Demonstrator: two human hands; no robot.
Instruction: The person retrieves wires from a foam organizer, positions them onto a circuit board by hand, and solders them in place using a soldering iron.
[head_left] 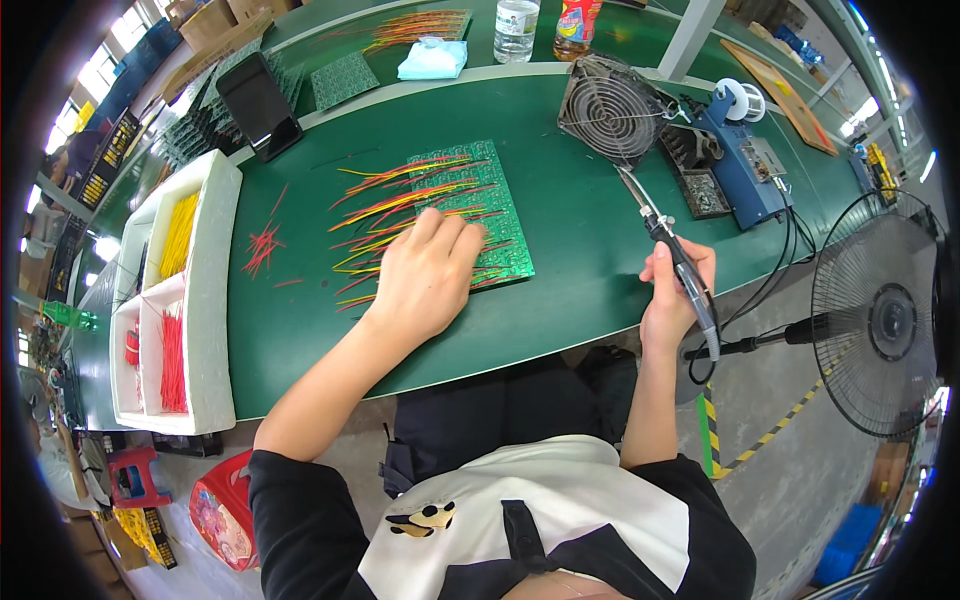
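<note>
Left hand [425, 270]: laid palm down, fingers together and gently curved, pressing on the near part of a rectangular green printed circuit board [478, 205] that lies flat near the middle of the green-topped workbench [560, 260]. It grips nothing; it only rests on the board. Thin red and yellow wire leads [385, 205] fan out from the board's left side, some passing under the fingers.

Right hand [672, 290]: closed around the dark grip of a pen-shaped soldering iron [665, 235], held above the bench's near edge, to the right of the board and apart from it. The metal tip points away from the person, toward a round grey wire-guarded desk fan [610, 108] standing at the bench's far right. The iron's cable hangs below the hand.

Just right of that fan: a blue soldering station [745, 165] carrying a white solder spool [745, 100].

Left end of the bench: a white compartmented tray [215, 300] holding yellow and red cut wires. A small heap of loose red wire pieces [262, 248] lies between tray and board.

Off the bench, at right: a black standing floor fan [880, 315].
</note>
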